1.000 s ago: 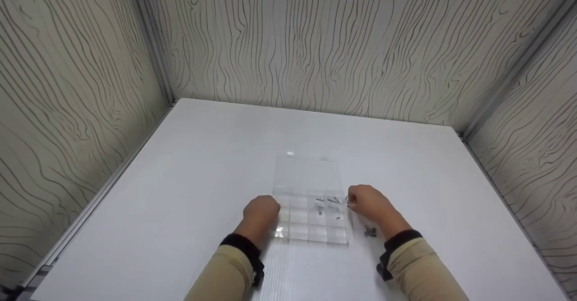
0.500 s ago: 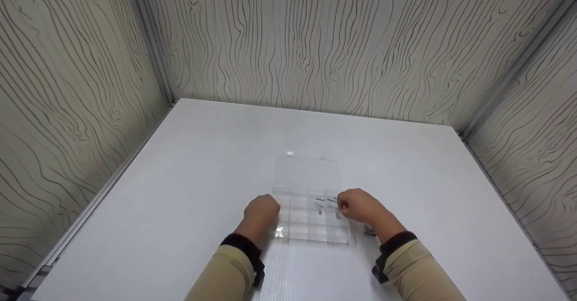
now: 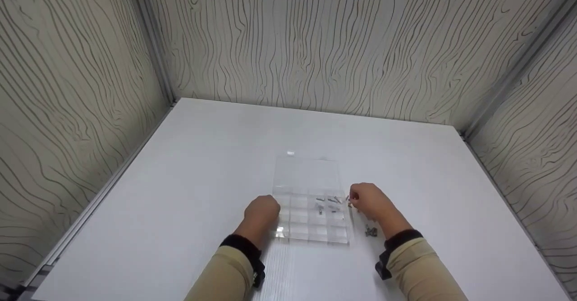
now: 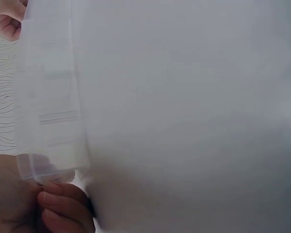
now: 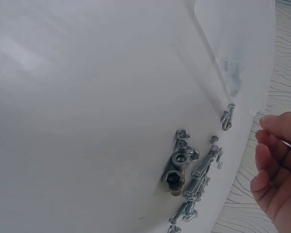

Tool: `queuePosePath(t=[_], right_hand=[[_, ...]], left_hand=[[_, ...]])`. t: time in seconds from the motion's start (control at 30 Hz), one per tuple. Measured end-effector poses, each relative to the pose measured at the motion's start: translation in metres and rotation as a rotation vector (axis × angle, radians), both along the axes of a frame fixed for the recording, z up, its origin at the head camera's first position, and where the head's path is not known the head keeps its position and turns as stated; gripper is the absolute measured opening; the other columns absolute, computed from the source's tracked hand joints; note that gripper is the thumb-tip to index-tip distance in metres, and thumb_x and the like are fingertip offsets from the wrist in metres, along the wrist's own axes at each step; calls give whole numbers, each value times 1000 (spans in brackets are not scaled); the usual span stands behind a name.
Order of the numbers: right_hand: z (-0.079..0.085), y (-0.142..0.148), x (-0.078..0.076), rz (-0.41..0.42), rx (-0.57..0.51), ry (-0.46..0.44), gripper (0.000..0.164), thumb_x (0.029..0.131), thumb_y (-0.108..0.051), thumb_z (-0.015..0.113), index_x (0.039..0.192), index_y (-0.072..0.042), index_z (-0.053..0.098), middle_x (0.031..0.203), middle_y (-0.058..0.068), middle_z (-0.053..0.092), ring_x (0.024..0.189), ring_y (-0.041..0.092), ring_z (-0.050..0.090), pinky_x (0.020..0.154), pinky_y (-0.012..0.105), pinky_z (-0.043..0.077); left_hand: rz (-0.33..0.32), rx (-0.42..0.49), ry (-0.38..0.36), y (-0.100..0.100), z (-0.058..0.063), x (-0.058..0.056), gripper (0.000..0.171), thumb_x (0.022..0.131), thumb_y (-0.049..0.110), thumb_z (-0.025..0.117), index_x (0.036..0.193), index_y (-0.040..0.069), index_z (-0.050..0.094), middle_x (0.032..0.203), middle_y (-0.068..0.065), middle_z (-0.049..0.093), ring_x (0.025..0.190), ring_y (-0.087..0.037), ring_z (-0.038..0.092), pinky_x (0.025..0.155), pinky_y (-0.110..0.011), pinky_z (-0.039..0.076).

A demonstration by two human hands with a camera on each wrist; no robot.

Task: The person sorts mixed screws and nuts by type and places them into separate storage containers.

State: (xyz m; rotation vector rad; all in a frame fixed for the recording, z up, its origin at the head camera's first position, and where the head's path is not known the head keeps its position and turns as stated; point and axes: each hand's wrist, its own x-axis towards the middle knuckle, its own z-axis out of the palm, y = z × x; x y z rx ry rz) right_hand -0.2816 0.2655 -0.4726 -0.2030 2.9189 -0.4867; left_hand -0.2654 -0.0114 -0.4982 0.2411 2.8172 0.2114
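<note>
A clear plastic compartment box (image 3: 299,229) lies on the table with its lid (image 3: 306,171) folded back. Several small metal screws (image 3: 320,211) are in its right-hand compartments. My left hand (image 3: 262,210) holds the box's left side; in the left wrist view, curled fingers (image 4: 65,206) grip its corner. Just past the right side is my right hand (image 3: 372,200), fingers half curled. In the right wrist view thumb and index finger stand slightly apart, and I see nothing between them. Below that hand, loose bolts and screws (image 5: 196,182) lie beside the box.
A dark cluster of hardware (image 3: 371,231) sits on the white table (image 3: 216,148) near my right wrist. Wood-grain patterned panels (image 3: 297,44) enclose the table at the back and sides.
My right hand went left over the box's right compartments, then came back to the right. A small metal piece now shows in one of those compartments. The left hand has stayed put.
</note>
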Motion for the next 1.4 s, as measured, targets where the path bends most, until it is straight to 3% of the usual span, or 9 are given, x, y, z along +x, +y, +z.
queuePosePath(t=[0.33,0.7,0.9,1.03,1.2,1.4], right_hand=[[-10,-2,-1,23,138,18,10,81,-5,61,72,-9,58,68,1,54,64,17,49,62,34,46],[-18,-4,-1,-8,127,-45,10,80,-4,59,72,-10,57,70,2,55,66,18,50,64,36,46],[-16,-5,1,-21,159,-66,5,84,-7,59,80,-9,60,76,3,56,71,19,52,69,37,48],[-9,-4,0,0,136,-44,7,83,-9,61,77,-9,58,73,2,55,69,18,52,66,35,47],[1,-5,-3,24,81,15,5,80,-8,63,78,-8,58,74,2,55,69,18,51,66,35,46],[4,-10,0,82,15,51,7,79,-9,63,74,-12,58,70,-1,53,66,15,48,63,32,44]], left_hand=[[39,33,-21,1,2,-1,15,69,-7,55,73,7,61,77,-5,57,68,-18,51,59,-33,49],[195,231,1,4,0,1,14,81,6,48,77,4,62,77,-7,59,70,-19,54,64,-34,49],[145,191,7,3,1,1,13,80,3,50,78,4,62,80,-7,60,73,-20,56,67,-34,49],[162,222,9,2,2,1,16,83,7,47,77,4,62,78,-8,60,73,-21,57,68,-34,49],[150,192,-3,2,5,0,13,80,2,49,73,5,61,77,-7,59,71,-19,55,65,-33,49],[179,215,-4,1,5,0,16,81,5,47,72,5,60,76,-7,59,70,-19,55,64,-34,49]])
